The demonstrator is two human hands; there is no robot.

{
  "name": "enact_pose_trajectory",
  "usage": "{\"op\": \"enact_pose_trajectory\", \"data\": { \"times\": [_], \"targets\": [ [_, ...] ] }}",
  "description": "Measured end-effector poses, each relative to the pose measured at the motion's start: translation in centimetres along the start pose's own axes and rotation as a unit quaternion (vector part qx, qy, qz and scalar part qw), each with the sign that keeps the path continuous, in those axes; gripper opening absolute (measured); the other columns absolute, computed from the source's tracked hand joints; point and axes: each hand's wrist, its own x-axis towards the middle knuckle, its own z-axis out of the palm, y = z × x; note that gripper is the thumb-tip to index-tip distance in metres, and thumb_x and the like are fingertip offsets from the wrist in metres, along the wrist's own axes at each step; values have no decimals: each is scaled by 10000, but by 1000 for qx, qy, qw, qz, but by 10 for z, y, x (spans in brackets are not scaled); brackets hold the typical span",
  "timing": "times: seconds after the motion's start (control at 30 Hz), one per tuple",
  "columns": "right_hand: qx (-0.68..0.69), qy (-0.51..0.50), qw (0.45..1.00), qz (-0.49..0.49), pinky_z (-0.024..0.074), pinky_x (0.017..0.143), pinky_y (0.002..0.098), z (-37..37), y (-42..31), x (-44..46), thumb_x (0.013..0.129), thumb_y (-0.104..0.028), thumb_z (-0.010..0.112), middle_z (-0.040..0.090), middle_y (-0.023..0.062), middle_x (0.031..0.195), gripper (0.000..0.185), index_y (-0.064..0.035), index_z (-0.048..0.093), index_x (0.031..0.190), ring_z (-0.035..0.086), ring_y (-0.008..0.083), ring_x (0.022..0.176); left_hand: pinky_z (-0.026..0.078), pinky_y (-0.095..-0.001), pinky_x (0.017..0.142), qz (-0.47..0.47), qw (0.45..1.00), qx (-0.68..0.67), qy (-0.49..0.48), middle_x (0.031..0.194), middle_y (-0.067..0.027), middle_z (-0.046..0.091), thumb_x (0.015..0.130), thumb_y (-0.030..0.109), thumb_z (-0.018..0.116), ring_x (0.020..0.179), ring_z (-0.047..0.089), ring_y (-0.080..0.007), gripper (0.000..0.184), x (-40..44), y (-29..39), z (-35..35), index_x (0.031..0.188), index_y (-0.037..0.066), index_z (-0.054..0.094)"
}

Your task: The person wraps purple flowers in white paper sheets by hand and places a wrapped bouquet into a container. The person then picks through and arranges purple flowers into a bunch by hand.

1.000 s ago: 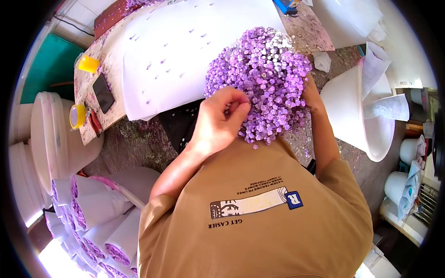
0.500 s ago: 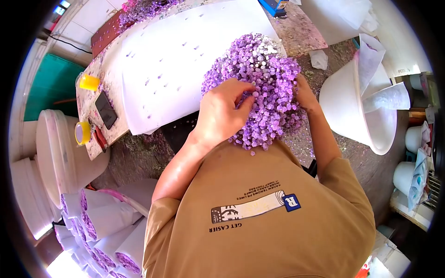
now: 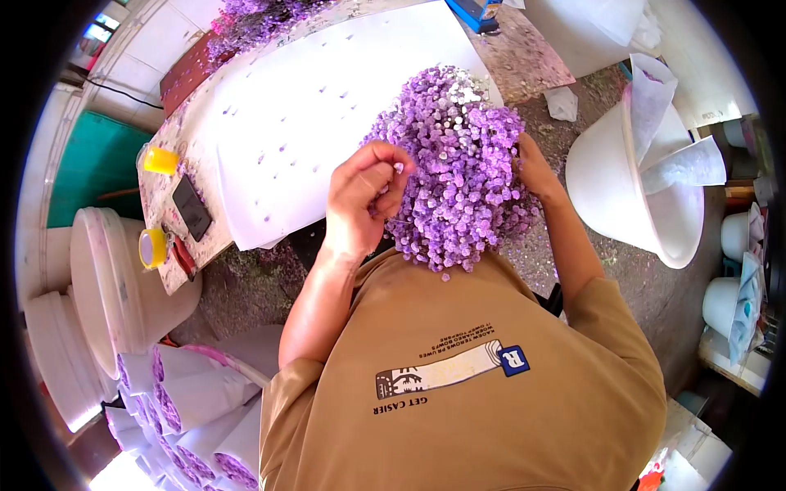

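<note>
A big round bunch of purple baby's breath (image 3: 463, 176), with some white blossoms near its far end, is in front of my chest. My right hand (image 3: 536, 170) holds it from the right side, its fingers largely hidden behind the blossoms. At the left edge of the bunch, my left hand (image 3: 367, 192) is closed in a pinch. A tiny pale purple blossom (image 3: 399, 168) shows between its fingertips. Beyond the bunch, white paper sheets (image 3: 286, 155) lie on the table, dotted with fallen purple blossoms.
On the table's left are a phone (image 3: 191, 207), yellow tape rolls (image 3: 152, 248) and red-handled cutters (image 3: 183, 258). More purple flowers (image 3: 258, 29) lie at the back. A white tub (image 3: 610, 180) with paper sleeves stands right. Several wrapped bunches (image 3: 196, 393) are at lower left, beside white buckets (image 3: 102, 286).
My left hand has moved left, from over the blossoms to the edge of the bunch, with a tiny blossom now visible in its pinch. My right hand stays at the bunch.
</note>
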Motion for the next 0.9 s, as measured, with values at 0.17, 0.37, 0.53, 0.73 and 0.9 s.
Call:
{"op": "enact_pose_trajectory", "data": {
  "times": [0.17, 0.37, 0.53, 0.73, 0.9],
  "targets": [
    [19, -7, 1000, -3, 374, 1100, 337, -1, 6, 5, 814, -3, 578, 608, 110, 1326, 582, 29, 508, 1391, 534, 197, 1224, 507, -368, 654, 94, 923, 372, 27, 833, -78, 676, 929, 189, 649, 691, 627, -213, 199, 22, 13, 27, 887, -2, 689],
    [43, -5, 999, 19, 363, 1115, 351, -2, 13, 6, 810, 16, 591, 614, 119, 1333, 575, 37, 521, 1380, 536, 214, 1240, 490, -305, 639, 235, 790, 565, 31, 800, -111, 663, 830, 106, 753, 668, 585, -173, 146, 32, -5, 28, 897, -14, 705],
    [37, 9, 999, 29, 337, 1139, 355, 0, 4, 2, 805, 26, 605, 597, 124, 1372, 590, 31, 522, 1389, 518, 227, 1289, 315, -228, 483, 8, 991, 120, 54, 742, -3, 541, 896, 70, 626, 559, 407, -76, 27, 16, 10, 0, 915, 71, 606],
    [44, 12, 998, 33, 325, 1147, 356, -1, 16, 1, 790, 17, 575, 590, 123, 1378, 602, 27, 521, 1389, 510, 235, 1304, 235, -215, 458, 10, 998, -34, 47, 772, -72, 527, 867, 6, 479, 531, 285, -53, 105, 16, 22, -20, 944, 38, 543],
    [62, 3, 998, 27, 331, 1144, 360, 0, 8, 3, 793, 5, 587, 595, 122, 1378, 598, 25, 523, 1387, 516, 239, 1301, 342, -217, 513, 183, 918, 349, 38, 736, 26, 535, 897, 20, 666, 577, 429, -49, 159, 36, 7, -1, 1055, 4, 676]
  ]
}}
